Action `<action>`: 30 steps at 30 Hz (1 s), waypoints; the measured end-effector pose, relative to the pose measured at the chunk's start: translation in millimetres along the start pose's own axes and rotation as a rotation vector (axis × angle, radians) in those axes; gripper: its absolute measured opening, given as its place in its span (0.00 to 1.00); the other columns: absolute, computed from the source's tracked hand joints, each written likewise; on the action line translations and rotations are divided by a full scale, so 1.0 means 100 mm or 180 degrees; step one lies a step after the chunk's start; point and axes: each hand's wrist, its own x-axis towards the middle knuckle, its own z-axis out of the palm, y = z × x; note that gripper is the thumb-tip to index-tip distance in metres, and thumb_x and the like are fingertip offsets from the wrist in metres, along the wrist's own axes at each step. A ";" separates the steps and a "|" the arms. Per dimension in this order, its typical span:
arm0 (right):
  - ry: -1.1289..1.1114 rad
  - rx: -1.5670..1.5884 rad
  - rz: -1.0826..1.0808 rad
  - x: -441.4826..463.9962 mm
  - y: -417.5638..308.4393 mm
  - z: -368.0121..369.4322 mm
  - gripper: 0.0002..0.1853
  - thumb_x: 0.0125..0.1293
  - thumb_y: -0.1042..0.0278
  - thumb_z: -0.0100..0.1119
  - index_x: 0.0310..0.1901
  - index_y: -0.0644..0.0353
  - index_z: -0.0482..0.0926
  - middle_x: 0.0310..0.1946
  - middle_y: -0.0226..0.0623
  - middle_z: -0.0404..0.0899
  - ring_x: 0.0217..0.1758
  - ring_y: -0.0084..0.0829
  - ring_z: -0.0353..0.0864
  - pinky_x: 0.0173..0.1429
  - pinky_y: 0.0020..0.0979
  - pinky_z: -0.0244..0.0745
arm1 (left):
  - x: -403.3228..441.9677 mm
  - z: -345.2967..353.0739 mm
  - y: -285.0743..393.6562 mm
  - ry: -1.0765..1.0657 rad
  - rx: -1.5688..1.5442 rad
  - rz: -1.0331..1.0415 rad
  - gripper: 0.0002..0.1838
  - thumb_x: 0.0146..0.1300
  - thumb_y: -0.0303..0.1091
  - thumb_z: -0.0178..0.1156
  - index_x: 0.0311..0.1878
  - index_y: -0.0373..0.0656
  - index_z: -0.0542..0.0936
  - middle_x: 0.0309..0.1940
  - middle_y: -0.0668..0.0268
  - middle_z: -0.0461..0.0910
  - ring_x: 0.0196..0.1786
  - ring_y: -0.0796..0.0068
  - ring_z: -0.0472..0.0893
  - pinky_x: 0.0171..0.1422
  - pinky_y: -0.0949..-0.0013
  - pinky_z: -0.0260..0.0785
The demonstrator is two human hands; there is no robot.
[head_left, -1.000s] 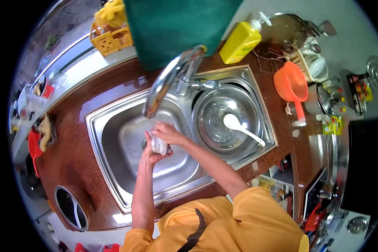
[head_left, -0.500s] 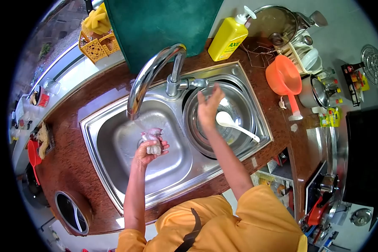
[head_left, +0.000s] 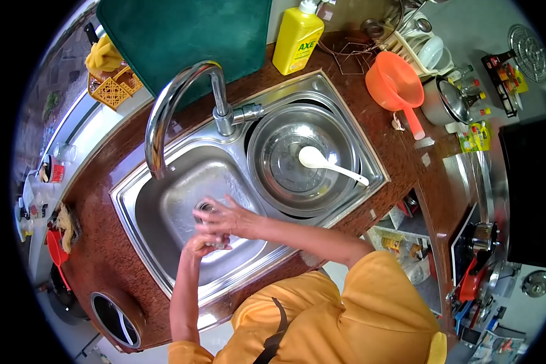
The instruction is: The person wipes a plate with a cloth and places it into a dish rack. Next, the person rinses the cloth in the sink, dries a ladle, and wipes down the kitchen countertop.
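Observation:
Both hands are over the left sink basin [head_left: 155,209], near the drain. My left hand [head_left: 201,244] is curled, palm up, around a pale item, probably the whitish-pink bulb seen earlier, now mostly hidden. Over it lies my right hand [head_left: 227,219], fingers spread and slightly blurred, covering the item. The chrome faucet [head_left: 158,115] arches over the basin, up and left of my hands. In the right basin sits a steel bowl [head_left: 273,176] with a white spoon [head_left: 324,162] in it.
A yellow soap bottle [head_left: 298,39] stands behind the sink before a green board [head_left: 182,42]. To the right are an orange dipper [head_left: 394,82] and a steel pot [head_left: 437,103]. A round container [head_left: 118,320] is at the lower left.
My right hand has come back from over the steel bowl to my left hand, covering the item. The view has shifted, so the faucet appears further left. My left hand is lower in the basin.

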 end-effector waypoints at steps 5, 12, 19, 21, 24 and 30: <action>-0.0053 0.0816 -0.0473 0.09 0.10 0.49 0.32 0.55 0.66 0.56 0.63 0.47 0.61 0.64 0.40 0.60 0.52 0.44 0.72 0.44 0.38 0.78 | -0.15 0.21 0.29 -0.0214 0.0751 -0.0876 0.14 0.45 0.21 0.66 0.37 0.36 0.76 0.28 0.66 0.73 0.32 0.75 0.75 0.31 0.73 0.65; 0.0027 0.0067 -0.0026 0.33 0.09 0.60 0.07 0.53 0.68 0.54 0.32 0.61 0.73 0.30 0.42 0.80 0.30 0.41 0.82 0.32 0.37 0.77 | -0.14 0.45 0.35 0.1127 0.2620 -0.0206 0.10 0.42 0.24 0.67 0.21 0.42 0.73 0.11 0.71 0.66 0.11 0.80 0.65 0.13 0.74 0.50; -0.0353 0.0001 0.0338 0.31 0.09 0.67 0.08 0.44 0.67 0.61 0.26 0.61 0.77 0.25 0.43 0.80 0.30 0.41 0.83 0.33 0.39 0.78 | 0.05 0.29 0.11 0.2000 0.4888 0.1496 0.10 0.45 0.28 0.62 0.31 0.33 0.77 0.25 0.50 0.78 0.33 0.45 0.78 0.37 0.59 0.71; -0.0354 0.0044 0.0570 0.30 0.08 0.75 0.09 0.43 0.68 0.61 0.27 0.61 0.77 0.25 0.43 0.81 0.32 0.42 0.83 0.35 0.39 0.78 | 0.05 0.32 0.10 0.2263 0.5032 0.1134 0.10 0.46 0.29 0.61 0.33 0.34 0.79 0.30 0.47 0.79 0.38 0.43 0.78 0.41 0.57 0.72; -0.0716 0.0262 0.1046 0.32 0.03 0.75 0.09 0.46 0.68 0.60 0.29 0.61 0.80 0.29 0.45 0.81 0.36 0.42 0.83 0.39 0.39 0.78 | 0.07 0.24 0.08 0.2451 0.5310 0.0864 0.09 0.46 0.29 0.60 0.32 0.36 0.80 0.33 0.47 0.79 0.38 0.46 0.79 0.41 0.55 0.72; -0.1228 0.0934 0.2096 0.22 -0.10 0.83 0.12 0.48 0.69 0.57 0.35 0.63 0.82 0.38 0.52 0.80 0.44 0.48 0.80 0.48 0.43 0.76 | 0.07 0.34 0.05 0.2364 0.6006 0.0251 0.11 0.46 0.35 0.61 0.32 0.40 0.80 0.30 0.50 0.80 0.34 0.50 0.81 0.39 0.54 0.73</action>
